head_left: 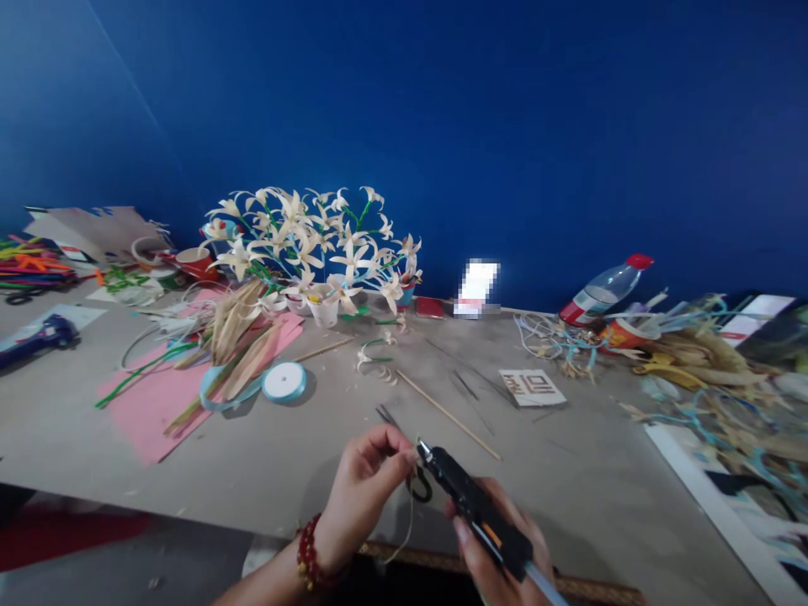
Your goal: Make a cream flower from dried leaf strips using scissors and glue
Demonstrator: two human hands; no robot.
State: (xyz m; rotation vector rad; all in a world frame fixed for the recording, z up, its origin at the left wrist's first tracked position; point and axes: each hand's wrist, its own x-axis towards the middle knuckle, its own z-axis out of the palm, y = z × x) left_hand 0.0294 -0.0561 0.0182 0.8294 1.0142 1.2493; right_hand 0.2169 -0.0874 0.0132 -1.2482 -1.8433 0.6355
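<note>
My right hand is wrapped round a black glue gun, its metal nozzle pointing up and left. My left hand pinches a small piece at the nozzle's tip, mostly hidden by the fingers. From that pinch a thin pale strand curves down toward the table's front edge. Beneath the hands lies a pair of scissors, one dark handle loop and part of the blades showing. Beyond them small pale flowers with green stems and a thin wooden stick rest on the table.
Pale handmade flowers stand in cups at the back. A ribbon spool and dried husks lie left, near pink paper. On the right are a square card, a tilted bottle and tangled strands. Another glue gun lies far left.
</note>
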